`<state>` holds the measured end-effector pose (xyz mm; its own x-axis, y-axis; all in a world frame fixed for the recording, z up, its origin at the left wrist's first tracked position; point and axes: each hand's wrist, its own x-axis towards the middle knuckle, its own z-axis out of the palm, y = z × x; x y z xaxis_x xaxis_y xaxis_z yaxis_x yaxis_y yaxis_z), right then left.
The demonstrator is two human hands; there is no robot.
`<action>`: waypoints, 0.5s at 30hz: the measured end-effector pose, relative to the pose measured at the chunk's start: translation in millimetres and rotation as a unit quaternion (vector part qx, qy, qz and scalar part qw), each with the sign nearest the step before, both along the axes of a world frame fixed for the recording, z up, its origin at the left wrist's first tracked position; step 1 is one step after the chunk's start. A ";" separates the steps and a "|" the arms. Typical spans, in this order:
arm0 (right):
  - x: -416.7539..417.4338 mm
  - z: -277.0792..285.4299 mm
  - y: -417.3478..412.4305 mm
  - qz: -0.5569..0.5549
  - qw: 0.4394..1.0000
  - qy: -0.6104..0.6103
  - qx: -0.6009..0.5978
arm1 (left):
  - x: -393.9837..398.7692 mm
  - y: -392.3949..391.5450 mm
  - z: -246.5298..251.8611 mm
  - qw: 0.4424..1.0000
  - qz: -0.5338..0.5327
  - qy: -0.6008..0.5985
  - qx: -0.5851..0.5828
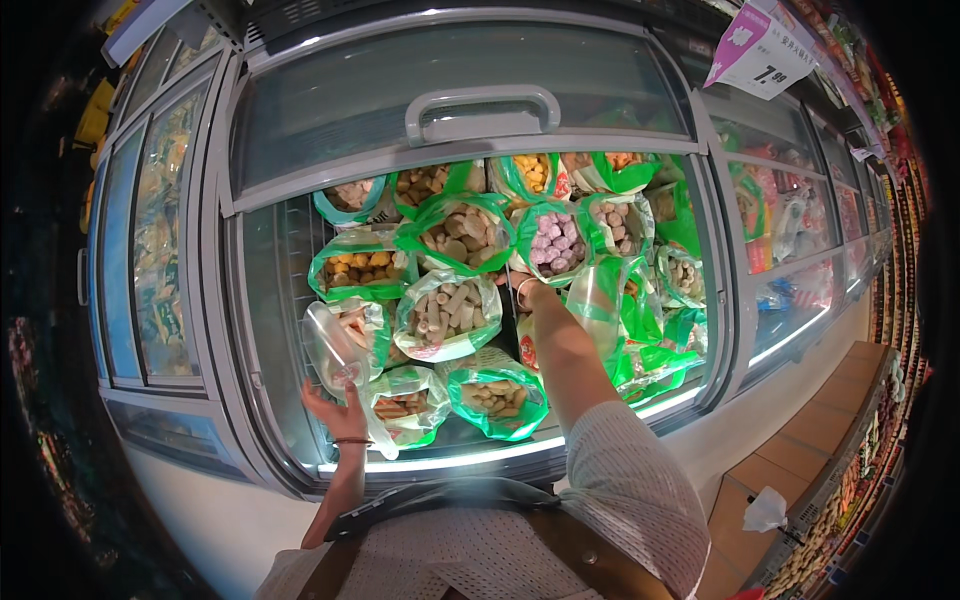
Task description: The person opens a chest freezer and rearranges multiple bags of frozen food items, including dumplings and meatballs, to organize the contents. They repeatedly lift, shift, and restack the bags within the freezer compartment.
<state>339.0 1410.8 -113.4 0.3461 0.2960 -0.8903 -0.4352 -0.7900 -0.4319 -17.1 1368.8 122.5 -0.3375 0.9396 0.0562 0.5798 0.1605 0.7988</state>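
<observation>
My left hand [335,411] is at the near left of an open chest freezer [281,300], thumb and fingers apart. Just beyond it a clear plastic scoop [330,345] leans on an open bag of pale frozen pieces [358,324]; whether I touch it is unclear. My right hand [519,287] reaches down among the bags, its fingers partly hidden. On one side of it stands a bag of greyish tube-shaped pieces [450,311], on the other a bag of purple balls [556,244]. To the right of my forearm lies another clear scoop [595,296].
A sliding glass lid [465,75] with a grey handle [484,112] covers the freezer's far part. Other bags hold yellow pieces [531,172], orange balls [361,266] and beige pieces [493,397]. A price sign [765,56] hangs upper right. More freezers [795,202] flank this one.
</observation>
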 end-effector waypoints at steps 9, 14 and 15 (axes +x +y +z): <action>-17.8 6.1 -11.0 -0.016 0.998 0.032 0.046 | 185.8 39.4 -14.6 0.735 -0.623 0.247 0.103; -16.6 4.4 -14.5 -0.035 0.997 0.038 0.058 | 262.4 56.4 -111.0 0.481 -0.607 0.628 -0.070; -15.8 3.7 -15.3 -0.037 0.997 0.040 0.060 | 268.2 59.4 -99.5 0.415 -0.636 0.637 -0.134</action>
